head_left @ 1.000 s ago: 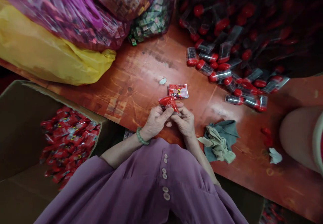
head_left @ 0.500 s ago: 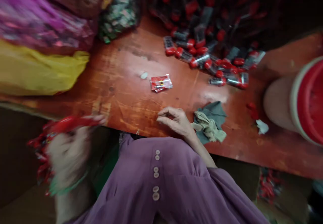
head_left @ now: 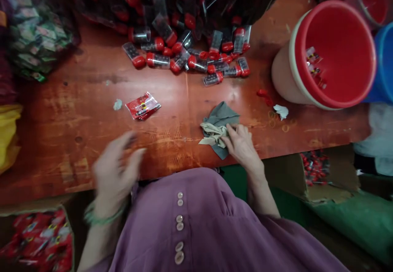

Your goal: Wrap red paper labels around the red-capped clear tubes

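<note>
My left hand (head_left: 116,167), blurred by motion and with a green bangle at its wrist, hovers over the near edge of the reddish table (head_left: 172,120). Its thumb and fingers are apart and nothing shows between them. Beyond it lie a few red packets (head_left: 143,105), stacked loosely, with a small white scrap (head_left: 117,104) to their left. My right hand (head_left: 242,143) pinches the edge of a crumpled beige cloth (head_left: 213,133), which rests on a grey cloth (head_left: 222,114) on the table.
Clear tubes with red caps (head_left: 196,61) are heaped at the back. A red-lined bucket (head_left: 334,55) holds packets at right. Yellow rubber bands (head_left: 272,118) lie near a white scrap (head_left: 281,111). A cardboard box of red packets (head_left: 39,239) stands lower left; green packets (head_left: 39,39) fill a bag.
The view has swung right. My left hand has come up to the table edge and no longer holds the red packets. My right hand has moved right and taken hold of the beige cloth.
</note>
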Demonstrator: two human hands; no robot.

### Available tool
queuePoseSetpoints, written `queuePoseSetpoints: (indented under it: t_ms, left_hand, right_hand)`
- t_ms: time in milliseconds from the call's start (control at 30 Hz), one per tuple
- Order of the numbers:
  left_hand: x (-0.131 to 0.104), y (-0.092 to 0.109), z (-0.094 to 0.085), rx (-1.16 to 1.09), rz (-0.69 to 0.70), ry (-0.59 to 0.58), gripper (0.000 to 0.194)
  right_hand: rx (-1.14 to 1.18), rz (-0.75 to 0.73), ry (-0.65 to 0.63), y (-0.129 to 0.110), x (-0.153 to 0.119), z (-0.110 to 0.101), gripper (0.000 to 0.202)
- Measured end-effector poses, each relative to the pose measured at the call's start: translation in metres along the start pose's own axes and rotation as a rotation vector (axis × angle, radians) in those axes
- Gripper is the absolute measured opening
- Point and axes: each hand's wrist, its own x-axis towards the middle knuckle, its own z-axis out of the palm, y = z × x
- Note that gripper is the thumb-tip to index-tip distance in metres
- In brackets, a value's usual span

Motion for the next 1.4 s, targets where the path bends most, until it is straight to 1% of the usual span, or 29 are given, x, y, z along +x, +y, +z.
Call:
queuePoseSetpoints:
  t_ms: [33, 67, 100, 133, 167, 200, 233, 267, 333, 367, 433, 467, 500, 533, 567, 600, 633, 667, 767, 800, 833, 867, 900, 967, 1067, 1200, 1300, 1367, 1400]
  left_hand:
    - [0.007, 0.008, 0.027, 0.114, 0.191, -0.113, 0.04]
    - [0.016, 0.015, 0.056, 0.19, 0.329, -0.255, 0.04]
    - [0.026, 0.023, 0.084, 0.275, 0.427, -0.373, 0.042]
    - [0.035, 0.029, 0.109, 0.373, 0.505, -0.453, 0.042]
    - [0.043, 0.034, 0.131, 0.468, 0.554, -0.495, 0.04]
    - [0.049, 0.037, 0.148, 0.542, 0.599, -0.527, 0.034]
    - [0.053, 0.039, 0.16, 0.592, 0.642, -0.553, 0.029]
    - [0.056, 0.039, 0.169, 0.618, 0.673, -0.565, 0.026]
    - [0.058, 0.035, 0.179, 0.617, 0.698, -0.57, 0.025]
    - [0.059, 0.034, 0.182, 0.602, 0.686, -0.561, 0.026]
    - [0.061, 0.032, 0.186, 0.565, 0.633, -0.536, 0.036]
    - [0.062, 0.032, 0.188, 0.547, 0.607, -0.519, 0.042]
    - [0.064, 0.033, 0.188, 0.531, 0.591, -0.497, 0.047]
    - [0.065, 0.034, 0.186, 0.515, 0.59, -0.47, 0.048]
    - [0.065, 0.035, 0.182, 0.497, 0.602, -0.436, 0.047]
    - [0.066, 0.035, 0.174, 0.478, 0.624, -0.396, 0.045]
    - [0.066, 0.033, 0.164, 0.459, 0.644, -0.347, 0.041]
    - [0.066, 0.03, 0.15, 0.441, 0.655, -0.29, 0.037]
    - [0.068, 0.009, 0.103, 0.445, 0.599, -0.064, 0.03]
    - [0.069, 0.001, 0.088, 0.469, 0.56, -0.001, 0.032]
    - [0.07, -0.008, 0.074, 0.504, 0.518, 0.046, 0.035]
    - [0.072, -0.017, 0.063, 0.543, 0.479, 0.07, 0.038]
    - [0.074, -0.024, 0.054, 0.58, 0.443, 0.074, 0.042]
    - [0.077, -0.035, 0.045, 0.634, 0.391, 0.043, 0.044]
    - [0.08, -0.046, 0.044, 0.662, 0.361, 0.01, 0.034]
    - [0.079, -0.053, 0.045, 0.662, 0.398, 0.073, 0.023]
    - [0.078, -0.055, 0.043, 0.66, 0.426, 0.1, 0.02]
    - [0.079, -0.054, 0.041, 0.663, 0.437, 0.087, 0.02]
    - [0.08, -0.052, 0.039, 0.663, 0.441, 0.068, 0.02]
  right_hand:
    - [-0.01, 0.004, 0.004, -0.002, -0.001, 0.006, 0.045]
    - [-0.016, 0.007, 0.025, -0.003, -0.001, 0.011, 0.041]
    - [-0.017, -0.001, 0.057, -0.004, -0.001, 0.015, 0.039]
    - [-0.018, -0.022, 0.095, -0.004, 0.0, 0.019, 0.036]
    - [-0.02, -0.05, 0.139, -0.003, 0.001, 0.021, 0.035]
    - [-0.022, -0.078, 0.184, -0.002, 0.003, 0.024, 0.035]
    - [-0.017, -0.102, 0.224, 0.0, 0.004, 0.025, 0.036]
    - [-0.005, -0.12, 0.255, 0.003, 0.006, 0.027, 0.038]
    - [0.035, -0.139, 0.286, 0.008, 0.008, 0.029, 0.045]
    - [0.056, -0.143, 0.288, 0.01, 0.008, 0.028, 0.048]
    - [0.085, -0.149, 0.277, 0.017, 0.011, 0.024, 0.051]
    - [0.118, -0.148, 0.237, 0.021, 0.014, 0.018, 0.05]
    - [0.165, -0.145, 0.176, 0.025, 0.018, 0.011, 0.049]
    - [0.248, -0.136, 0.07, 0.029, 0.024, 0.003, 0.048]
    - [0.346, -0.122, -0.054, 0.033, 0.033, -0.007, 0.045]
    - [0.425, -0.114, -0.147, 0.036, 0.044, -0.017, 0.039]
    - [0.467, -0.108, -0.142, 0.037, 0.057, -0.026, 0.032]
    - [0.466, -0.117, -0.078, 0.038, 0.073, -0.035, 0.028]
    - [0.274, -0.175, 0.194, 0.031, 0.127, -0.048, 0.018]
    - [0.206, -0.177, 0.241, 0.027, 0.145, -0.049, 0.02]
    - [0.137, -0.166, 0.257, 0.023, 0.162, -0.048, 0.025]
    - [0.08, -0.151, 0.247, 0.019, 0.176, -0.046, 0.028]
    - [0.042, -0.137, 0.228, 0.016, 0.188, -0.044, 0.031]
    - [0.005, -0.117, 0.204, 0.013, 0.205, -0.037, 0.032]
    - [0.021, -0.122, 0.227, 0.017, 0.217, -0.025, 0.025]
    - [0.082, -0.209, 0.273, 0.019, 0.215, -0.016, 0.023]
    - [0.209, -0.271, 0.279, 0.002, 0.197, -0.019, 0.021]
    - [0.41, -0.291, 0.222, -0.016, 0.181, -0.022, 0.022]
    - [0.527, -0.287, 0.167, -0.026, 0.172, -0.023, 0.023]
